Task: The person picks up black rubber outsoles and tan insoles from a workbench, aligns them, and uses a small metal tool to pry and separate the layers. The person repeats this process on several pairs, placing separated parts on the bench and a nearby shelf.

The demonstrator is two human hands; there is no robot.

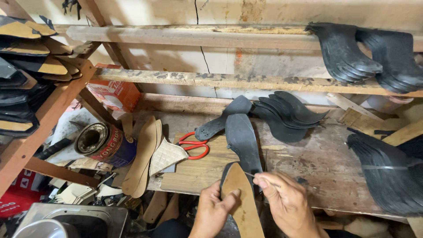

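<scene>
Hands at the bench edge: my left hand (213,211) clamps a tan insole (241,200) while my right hand (286,202) pinches a thin tool (261,178) at its tip, apparently mid-marking; steadiness needed next

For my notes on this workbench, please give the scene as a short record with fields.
place: wooden workbench below wooden shelves
left hand: grips a tan insole, thumb on top
right hand: fingers pinch a thin metal pin at the insole's edge
behind the insole: black sole, fanned black soles
left of it: red-handled scissors, round tin, tan insoles
right edge: bundled black soles
</scene>
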